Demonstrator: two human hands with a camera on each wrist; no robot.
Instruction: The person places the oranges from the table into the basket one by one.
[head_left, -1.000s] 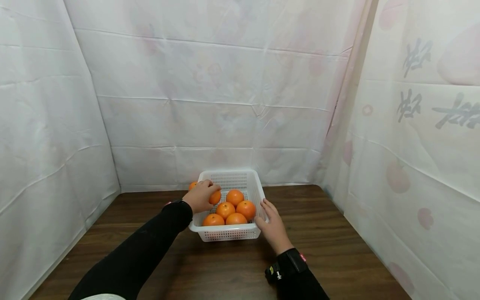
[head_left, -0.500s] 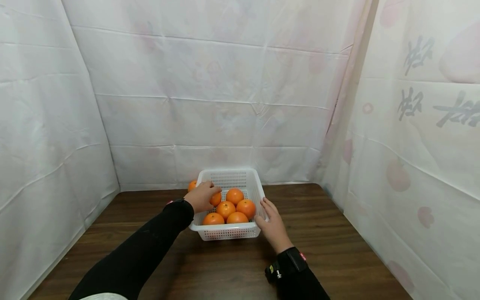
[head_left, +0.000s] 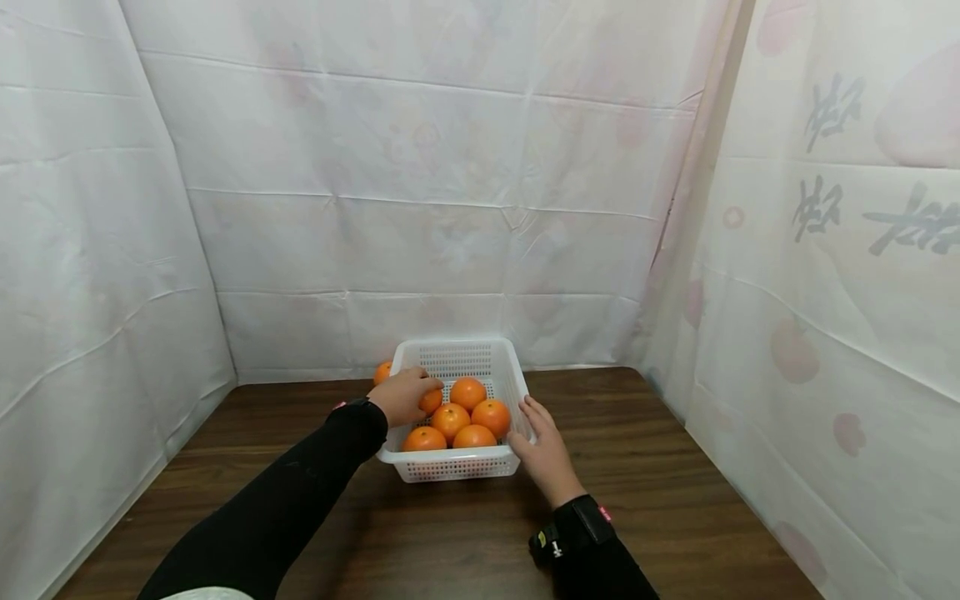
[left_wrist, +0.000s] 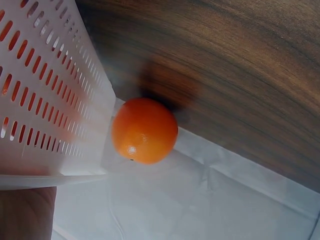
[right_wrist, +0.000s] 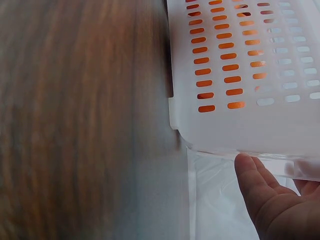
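Note:
A white plastic basket (head_left: 461, 472) with slotted walls stands on the wooden table and holds several oranges (head_left: 451, 422). My left hand (head_left: 405, 394) reaches over its left rim, fingers curled over an orange (head_left: 431, 402) at the left inside; the hand covers part of that fruit. With thumb and fingers my right hand (head_left: 546, 454) holds the basket's near right corner; the right wrist view shows the thumb tip (right_wrist: 245, 162) against the rim. Another orange (left_wrist: 144, 131) lies outside the basket, beside its left wall, partly hidden behind the rim in the head view.
The brown wooden table (head_left: 637, 500) ends at the back against a white cloth curtain (head_left: 427, 208). Similar printed cloth (head_left: 825, 333) hangs along the right side, and plain cloth (head_left: 97, 275) along the left. The basket stands near the table's back edge.
My left hand and the orange under it have sunk slightly lower into the basket. The right hand keeps its hold on the corner, and the other oranges stay put.

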